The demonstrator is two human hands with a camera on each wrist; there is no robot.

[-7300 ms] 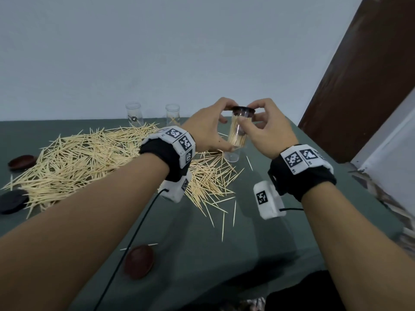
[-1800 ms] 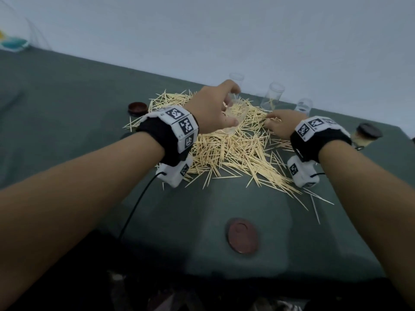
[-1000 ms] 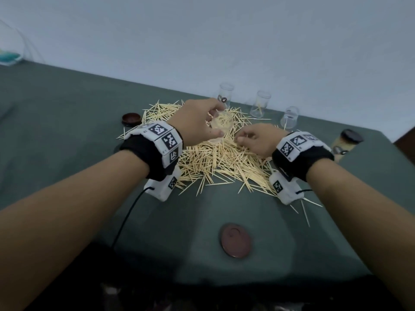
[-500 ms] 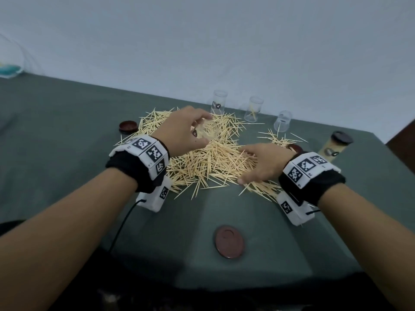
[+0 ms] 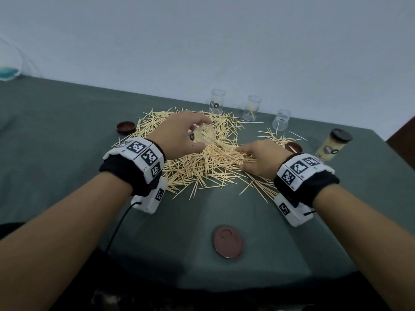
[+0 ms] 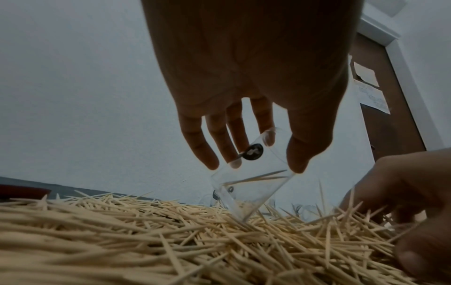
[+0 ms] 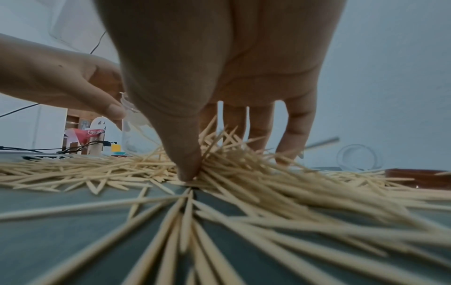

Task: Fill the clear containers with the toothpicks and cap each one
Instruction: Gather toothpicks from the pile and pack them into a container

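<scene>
Our left hand grips 1 tilted clear container; our right hand pinches a clump of toothpicks

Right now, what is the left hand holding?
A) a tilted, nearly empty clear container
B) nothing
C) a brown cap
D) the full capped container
A: the left hand grips a clear container tilted over the toothpick pile with only a few toothpicks inside, while the full capped container stands apart at far right.
</scene>
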